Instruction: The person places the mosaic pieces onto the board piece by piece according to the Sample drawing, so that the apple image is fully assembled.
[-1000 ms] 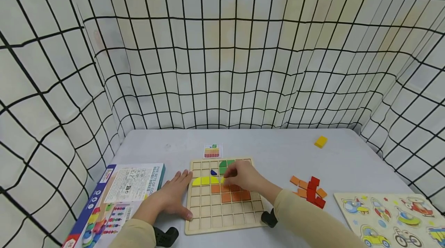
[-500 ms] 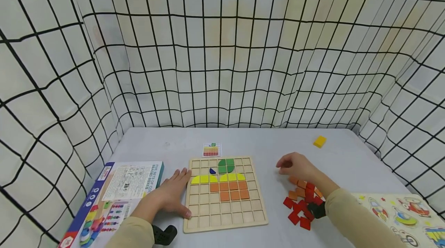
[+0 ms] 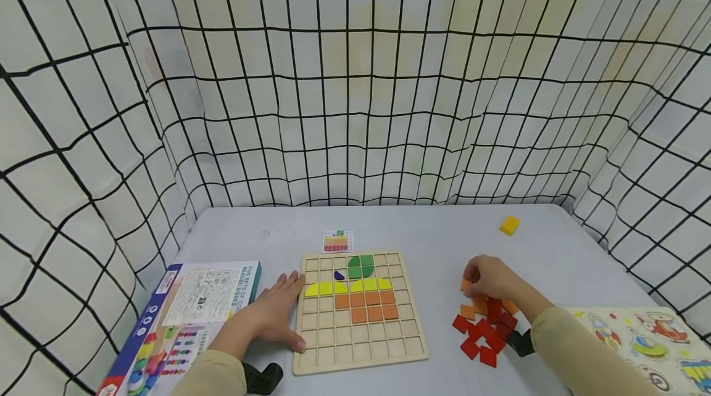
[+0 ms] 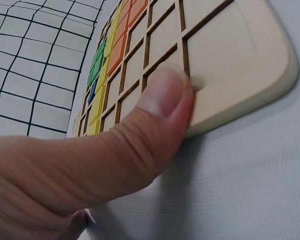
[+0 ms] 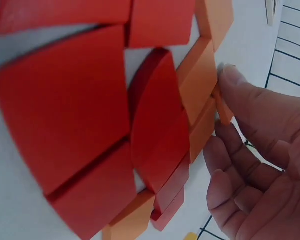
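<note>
A wooden grid board (image 3: 328, 346) lies in front of me, with green quarter-round, yellow, blue and orange tiles set in its upper cells. My left hand (image 3: 269, 316) rests at its left edge, fingers extended; in the left wrist view the thumb (image 4: 160, 100) presses the rim near a corner. Right of the board, my right hand (image 3: 491, 277) is over a pile of loose tiles. Its thumb and fingers pinch an orange tile (image 5: 224, 107) at the pile's far side. Red tiles (image 5: 70, 105) and more orange tiles (image 5: 197, 75) lie beside that hand.
A small pattern card (image 3: 337, 241) lies behind the board. A colourful box (image 3: 205, 297) is at the left, a picture puzzle board (image 3: 627, 337) at the right. One yellow block (image 3: 509, 225) sits far back right. Black netting (image 3: 378, 118) surrounds the table.
My right hand has left the board, where more yellow now shows, and moved right to the loose tiles, pinching an orange one. The left hand has stayed at the board's edge.
</note>
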A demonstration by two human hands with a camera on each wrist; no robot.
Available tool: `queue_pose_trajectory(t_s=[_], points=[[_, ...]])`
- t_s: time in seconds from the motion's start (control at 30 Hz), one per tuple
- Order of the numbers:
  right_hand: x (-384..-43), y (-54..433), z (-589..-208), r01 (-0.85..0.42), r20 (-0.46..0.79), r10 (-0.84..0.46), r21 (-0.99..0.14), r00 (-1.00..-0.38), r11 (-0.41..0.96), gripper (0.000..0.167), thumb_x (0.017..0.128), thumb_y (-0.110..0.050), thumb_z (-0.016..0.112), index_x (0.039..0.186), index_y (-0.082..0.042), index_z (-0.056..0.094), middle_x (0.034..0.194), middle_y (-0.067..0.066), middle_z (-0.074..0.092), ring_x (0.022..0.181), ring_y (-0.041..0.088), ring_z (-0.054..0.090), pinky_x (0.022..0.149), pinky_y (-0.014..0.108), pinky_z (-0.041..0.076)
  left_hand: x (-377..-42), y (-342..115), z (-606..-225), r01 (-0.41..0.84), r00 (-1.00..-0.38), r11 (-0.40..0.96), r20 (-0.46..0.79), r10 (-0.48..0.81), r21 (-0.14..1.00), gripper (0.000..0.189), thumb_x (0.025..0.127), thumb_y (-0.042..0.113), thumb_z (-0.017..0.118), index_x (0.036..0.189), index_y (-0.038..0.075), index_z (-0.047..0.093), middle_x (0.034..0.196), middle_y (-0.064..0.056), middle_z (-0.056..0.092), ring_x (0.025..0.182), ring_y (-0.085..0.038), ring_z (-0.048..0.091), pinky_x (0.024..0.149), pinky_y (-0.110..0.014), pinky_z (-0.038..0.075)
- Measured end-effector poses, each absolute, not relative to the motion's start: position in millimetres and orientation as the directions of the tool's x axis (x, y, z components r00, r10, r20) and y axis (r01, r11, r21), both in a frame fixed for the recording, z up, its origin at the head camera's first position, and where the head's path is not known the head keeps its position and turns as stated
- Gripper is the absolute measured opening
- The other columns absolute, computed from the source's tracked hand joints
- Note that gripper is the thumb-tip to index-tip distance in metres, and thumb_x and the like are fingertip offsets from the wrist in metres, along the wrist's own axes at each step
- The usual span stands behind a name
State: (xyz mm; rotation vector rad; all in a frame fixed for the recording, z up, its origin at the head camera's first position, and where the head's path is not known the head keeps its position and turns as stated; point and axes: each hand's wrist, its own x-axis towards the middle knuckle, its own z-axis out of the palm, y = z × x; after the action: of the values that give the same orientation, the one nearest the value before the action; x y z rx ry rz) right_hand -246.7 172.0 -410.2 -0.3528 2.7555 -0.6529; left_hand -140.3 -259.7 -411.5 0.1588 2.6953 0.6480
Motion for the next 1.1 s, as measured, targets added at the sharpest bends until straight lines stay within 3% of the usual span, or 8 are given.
queue_pose_trajectory(t_s=[0.3, 0.57, 0.8, 1.1], points=[[-246.3, 159.2, -412.0, -0.178, -0.174, -0.295, -0.488, -0.939, 0.854, 0.02, 0.084, -0.003, 0.082, 0.095, -0.007, 0.066, 0.089, 0.004, 0.063, 0.084, 0.019, 0.055, 0.076, 0.033, 0.058, -139.7, -259.5, -411.3, 0.027, -0.93, 0.886, -0.314, 0.193, 0.462, 0.13, 0.06, 0.038, 0.099, 0.159, -0.004, 0.026, 0.168, -0.028, 0.018, 0.156, -0.051, 0.011, 0.122, -0.072, 0.016], [-248.1, 132.7, -409.3, -0.197, -0.089, -0.336, -0.66, -0.938, 0.725, 0.011, 0.087, -0.006, 0.08, 0.094, -0.007, 0.071, 0.089, 0.002, 0.066, 0.085, 0.018, 0.058, 0.07, 0.028, 0.052, -139.3, -259.6, -412.7, 0.028, -0.932, 0.884, -0.309, 0.192, 0.467, 0.129, 0.06, 0.037, 0.099, 0.159, -0.004, 0.026, 0.168, -0.027, 0.019, 0.156, -0.05, 0.011, 0.122, -0.072, 0.016], [-246.0, 89.4, -409.2, -0.18, -0.097, -0.422, -0.803, -0.901, 0.568, 0.012, 0.086, -0.011, 0.082, 0.096, -0.008, 0.075, 0.091, 0.0, 0.071, 0.086, 0.017, 0.059, 0.069, 0.028, 0.05, -139.3, -259.6, -413.4, 0.031, -0.93, 0.886, -0.311, 0.194, 0.462, 0.129, 0.06, 0.038, 0.098, 0.159, -0.004, 0.027, 0.168, -0.027, 0.019, 0.156, -0.049, 0.012, 0.123, -0.071, 0.015], [-229.6, 25.2, -410.5, -0.219, -0.107, -0.535, -0.832, -0.838, 0.509, 0.008, 0.087, -0.011, 0.081, 0.094, -0.01, 0.08, 0.096, -0.002, 0.074, 0.088, 0.015, 0.059, 0.076, 0.026, 0.052, -138.9, -258.8, -410.6, 0.036, -0.93, 0.887, -0.311, 0.198, 0.46, 0.128, 0.061, 0.036, 0.098, 0.159, -0.004, 0.026, 0.168, -0.028, 0.019, 0.156, -0.05, 0.011, 0.122, -0.072, 0.015]])
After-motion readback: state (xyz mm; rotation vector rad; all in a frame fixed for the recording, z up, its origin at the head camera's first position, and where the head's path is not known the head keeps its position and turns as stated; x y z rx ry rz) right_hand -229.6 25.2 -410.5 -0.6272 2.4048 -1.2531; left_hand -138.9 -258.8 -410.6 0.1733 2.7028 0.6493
